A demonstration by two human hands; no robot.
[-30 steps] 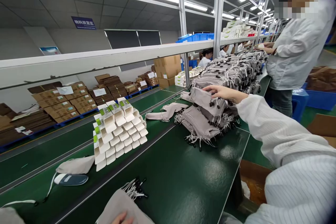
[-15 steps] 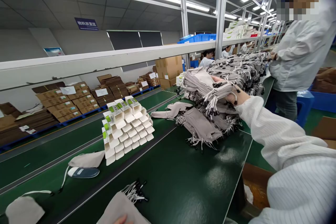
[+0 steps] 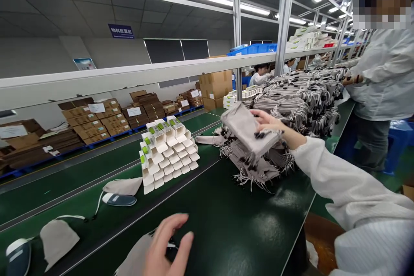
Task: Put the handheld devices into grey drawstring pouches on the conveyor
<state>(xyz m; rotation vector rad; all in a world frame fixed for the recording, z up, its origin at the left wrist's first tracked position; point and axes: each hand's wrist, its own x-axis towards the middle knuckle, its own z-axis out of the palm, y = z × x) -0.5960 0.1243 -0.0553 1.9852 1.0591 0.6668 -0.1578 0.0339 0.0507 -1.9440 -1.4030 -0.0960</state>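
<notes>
My right hand (image 3: 274, 126) grips a bundle of grey drawstring pouches (image 3: 241, 127), tilted above a loose pile of more pouches (image 3: 268, 168) with white cords. My left hand (image 3: 170, 246) is low in the view, its thumb and fingers apart and nothing between them. Under and beside it lie grey pouches (image 3: 134, 256), partly hidden by the hand. A stack of open white boxes (image 3: 170, 155) with green marks stands left of the pile. Nearer to me, a dark blue and white oval device (image 3: 119, 199) lies beside a single pouch (image 3: 124, 186).
A large heap of pouches (image 3: 300, 95) runs along the green bench (image 3: 220, 224). Another person (image 3: 375, 77) stands at the right. Metal posts (image 3: 284, 21) and a white shelf rail (image 3: 129, 75) cross above. At bottom left lie another pouch (image 3: 58, 241) and device (image 3: 19, 258).
My right hand has brought the bundle slightly lower and tilted it. My left hand has risen into view with its fingers spread. The camera view has swung left.
</notes>
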